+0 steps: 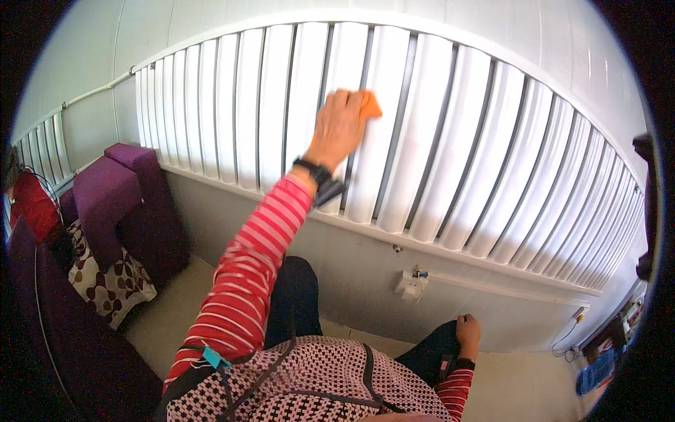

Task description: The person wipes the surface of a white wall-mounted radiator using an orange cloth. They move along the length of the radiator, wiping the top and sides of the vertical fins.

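My left hand (pixel 337 124) reaches up and out to the white radiator (pixel 393 50), with an orange cloth (pixel 371 105) bunched in its fingers. The cloth lies against the front of the vertical radiator tubes, near the middle of their length. Part of it is hidden under my fingers. Lower down on the right, my right hand (pixel 468 333) rests on my bent knee with its fingers curled in. Nothing shows in that hand.
On the left stands a purple sofa (pixel 171 227) with a patterned cushion (pixel 113 287) and a red item (pixel 34 203). Below the radiator are a white wall socket (pixel 408 287) and cable trunking (pixel 501 287). A blue plastic object (pixel 596 373) lies at the far right.
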